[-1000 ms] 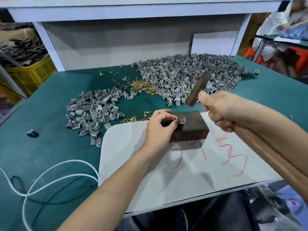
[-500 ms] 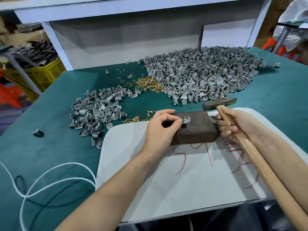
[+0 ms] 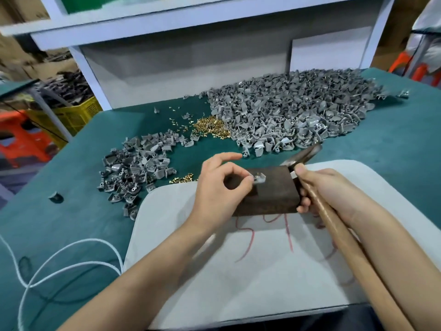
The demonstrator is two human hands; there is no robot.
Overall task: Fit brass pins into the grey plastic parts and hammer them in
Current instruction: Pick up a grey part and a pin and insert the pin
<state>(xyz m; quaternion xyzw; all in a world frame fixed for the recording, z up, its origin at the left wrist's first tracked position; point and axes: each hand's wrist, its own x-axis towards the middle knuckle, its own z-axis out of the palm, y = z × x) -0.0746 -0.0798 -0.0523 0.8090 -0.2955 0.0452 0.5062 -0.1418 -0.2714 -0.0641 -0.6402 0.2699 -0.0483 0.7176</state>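
A small grey plastic part (image 3: 259, 178) rests on top of a dark wooden block (image 3: 272, 195), pinched at its left side by the thumb and forefinger of my left hand (image 3: 220, 189). My right hand (image 3: 327, 189) grips the wooden handle of a hammer (image 3: 343, 237); its metal head (image 3: 304, 155) hovers blurred just beyond the block's far right corner. A large heap of grey parts (image 3: 293, 113) lies at the back, a smaller heap (image 3: 138, 168) at the left. Brass pins (image 3: 211, 127) are piled between them, and a few more pins (image 3: 182, 179) lie by the board.
The block stands on a white board (image 3: 238, 271) with red scribbles, on a green table (image 3: 59, 223). A white cord (image 3: 59, 261) loops at the front left. One stray grey part (image 3: 56, 196) lies far left. A white shelf frame (image 3: 191, 32) stands behind; a yellow crate (image 3: 76, 113) is off-table left.
The hammer came down from a raised position to the block's far right side. My left hand stayed on the grey part, its other fingers now lifted.
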